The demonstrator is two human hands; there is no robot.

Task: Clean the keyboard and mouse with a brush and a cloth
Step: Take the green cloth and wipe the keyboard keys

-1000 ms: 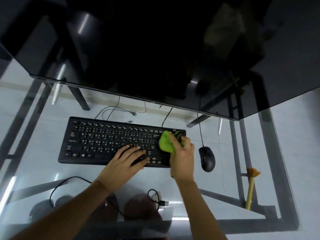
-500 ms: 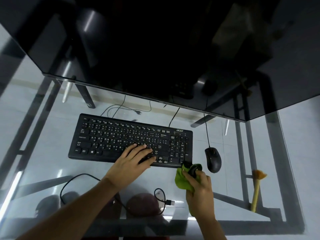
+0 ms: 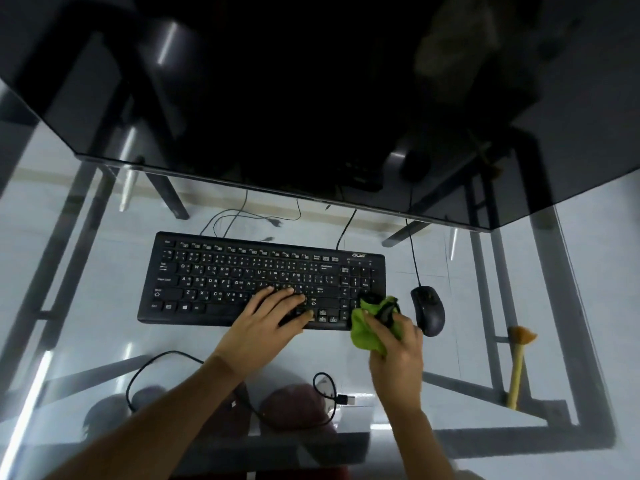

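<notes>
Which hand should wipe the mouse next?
Probably the right hand: it already holds the green cloth and sits right beside the mouse. The left hand rests on the keyboard, farther away.

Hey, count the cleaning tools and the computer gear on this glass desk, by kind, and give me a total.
Keyboard: 1
Mouse: 1
Green cloth: 1
Brush: 1
Loose USB cable: 1
Total: 5
</notes>
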